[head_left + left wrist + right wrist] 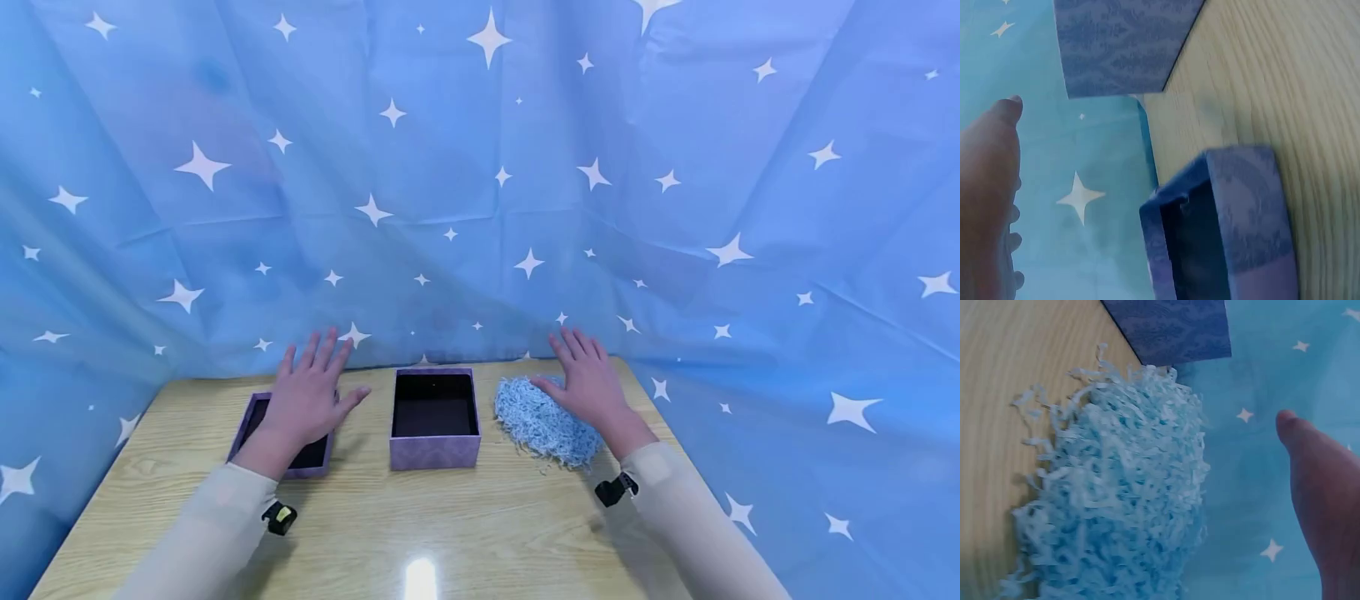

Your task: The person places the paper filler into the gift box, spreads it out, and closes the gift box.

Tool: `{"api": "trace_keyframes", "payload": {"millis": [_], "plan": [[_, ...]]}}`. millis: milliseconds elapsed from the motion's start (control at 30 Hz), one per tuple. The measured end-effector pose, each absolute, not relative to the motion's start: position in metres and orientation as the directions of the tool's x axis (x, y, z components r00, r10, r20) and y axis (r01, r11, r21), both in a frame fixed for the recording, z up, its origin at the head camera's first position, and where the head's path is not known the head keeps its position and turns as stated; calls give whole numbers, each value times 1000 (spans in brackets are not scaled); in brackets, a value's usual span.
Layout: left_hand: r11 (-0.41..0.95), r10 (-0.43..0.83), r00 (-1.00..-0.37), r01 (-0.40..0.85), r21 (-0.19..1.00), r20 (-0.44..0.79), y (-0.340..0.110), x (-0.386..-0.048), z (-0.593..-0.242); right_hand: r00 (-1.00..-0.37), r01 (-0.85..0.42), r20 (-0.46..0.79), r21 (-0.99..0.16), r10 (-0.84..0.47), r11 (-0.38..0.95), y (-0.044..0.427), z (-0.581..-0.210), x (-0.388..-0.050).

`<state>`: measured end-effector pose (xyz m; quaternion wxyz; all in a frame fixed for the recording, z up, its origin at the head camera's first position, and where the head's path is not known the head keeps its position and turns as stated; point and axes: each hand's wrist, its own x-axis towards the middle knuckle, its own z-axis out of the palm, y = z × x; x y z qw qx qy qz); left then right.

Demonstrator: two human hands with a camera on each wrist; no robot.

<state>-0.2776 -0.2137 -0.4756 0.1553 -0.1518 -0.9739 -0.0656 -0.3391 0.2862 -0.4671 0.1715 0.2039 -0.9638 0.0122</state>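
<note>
Above a shallow purple box lid [327, 462] on the left, my left hand [309, 400] is spread with straight fingers and holds nothing. The lid lies with its dark inside facing up, partly hidden by the hand and forearm. A deeper purple patterned box [435, 452] stands at the middle, its black inside facing up. To its right lies a heap of light blue shredded paper [543, 425], seen close in the right wrist view. Over the heap's right side my right hand [596, 390] is spread, fingers straight, with nothing in it.
The wooden table [360, 533] carries all these things, and some loose shreds lie by the heap's near edge. A blue curtain [465, 192] with white stars hangs right behind the table and along its sides. A bright light reflection shows near the front.
</note>
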Motion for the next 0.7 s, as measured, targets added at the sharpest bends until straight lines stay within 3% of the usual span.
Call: {"api": "trace_keyframes", "payload": {"millis": [300, 700], "plan": [[908, 356, -882, 405, 110, 309, -192, -280, -484, -864, -416, 318, -12, -391, 909, 293, -484, -317], [780, 506, -820, 568, 262, 269, -172, -284, -502, -882, -422, 296, -151, -366, 894, 297, -510, -286]]}}
